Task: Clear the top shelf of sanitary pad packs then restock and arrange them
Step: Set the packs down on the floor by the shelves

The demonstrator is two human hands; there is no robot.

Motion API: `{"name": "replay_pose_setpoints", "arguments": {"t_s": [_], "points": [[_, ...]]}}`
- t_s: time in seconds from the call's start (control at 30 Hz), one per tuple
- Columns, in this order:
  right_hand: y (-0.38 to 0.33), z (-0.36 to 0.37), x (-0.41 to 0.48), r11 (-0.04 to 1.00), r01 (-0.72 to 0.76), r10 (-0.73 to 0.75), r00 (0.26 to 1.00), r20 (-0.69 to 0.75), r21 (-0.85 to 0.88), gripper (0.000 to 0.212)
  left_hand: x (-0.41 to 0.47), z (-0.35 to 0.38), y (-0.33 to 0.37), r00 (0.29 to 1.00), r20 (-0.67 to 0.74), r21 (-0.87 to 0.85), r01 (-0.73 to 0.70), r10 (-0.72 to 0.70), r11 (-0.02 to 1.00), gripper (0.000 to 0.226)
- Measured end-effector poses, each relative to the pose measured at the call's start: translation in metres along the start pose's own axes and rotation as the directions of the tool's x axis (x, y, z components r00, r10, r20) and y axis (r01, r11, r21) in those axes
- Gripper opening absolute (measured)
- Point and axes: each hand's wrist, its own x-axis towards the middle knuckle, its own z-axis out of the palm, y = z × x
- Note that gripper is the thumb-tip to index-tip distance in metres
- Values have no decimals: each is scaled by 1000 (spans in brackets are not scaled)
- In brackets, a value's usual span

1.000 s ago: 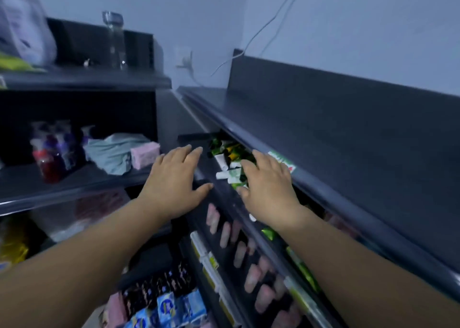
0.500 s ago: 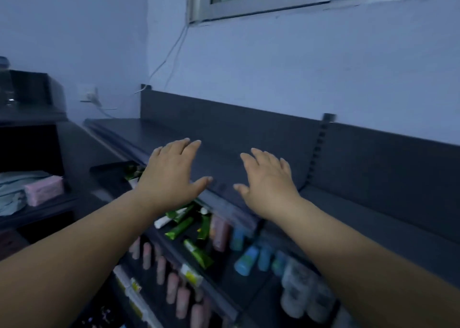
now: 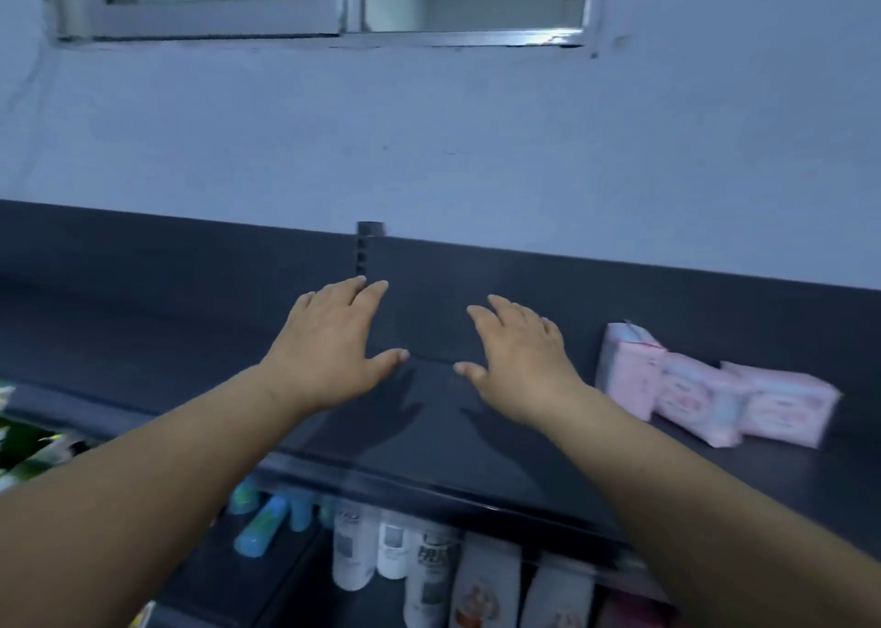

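Both hands are wide and hold nothing. The left hand (image 3: 333,341) and the right hand (image 3: 517,358) lie flat with the fingers spread, side by side in the middle of the frame, over a bare part of the top shelf (image 3: 143,365). Their shadows fall on the shelf under them; I cannot tell if the palms touch it.

The pink packs (image 3: 705,389) sit on the same shelf at the right of the frame, three in a row, near the right hand but apart from it. The pack nearest the hand (image 3: 629,370) stands on its end; the other two lie lower and lean on each other.

I think the first risk is this standing pack; if the right hand comes sideways and meets it high, it can tip over and push its neighbours. The second risk is the front edge (image 3: 429,484) of the shelf; a pack that is swept instead of lifted can slide over it and fall on the white bottles (image 3: 429,565) in the lower middle of the frame, and knock some down. The packs look soft, so a hard grip can crush them; a loose grip on several together can drop one. The right side of the frame is blurred; details of the packs are not sure.
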Motion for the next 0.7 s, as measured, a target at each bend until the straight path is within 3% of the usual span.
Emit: {"name": "replay_pose_setpoints", "arguments": {"t_s": [0.37,0.53,0.7], "points": [[105,-18,-55,950,-306,307,952,3,-55,66,41,32,117,953,126,-213,-247,277,945,90],[161,-24,-71,922,-382,384,923,16,-64,67,54,45,172,935,168,-247,-266,311,932,91],[224,-23,-67,924,-380,381,923,47,-30,67,75,69,223,945,211,-286,-185,251,940,91]]}}
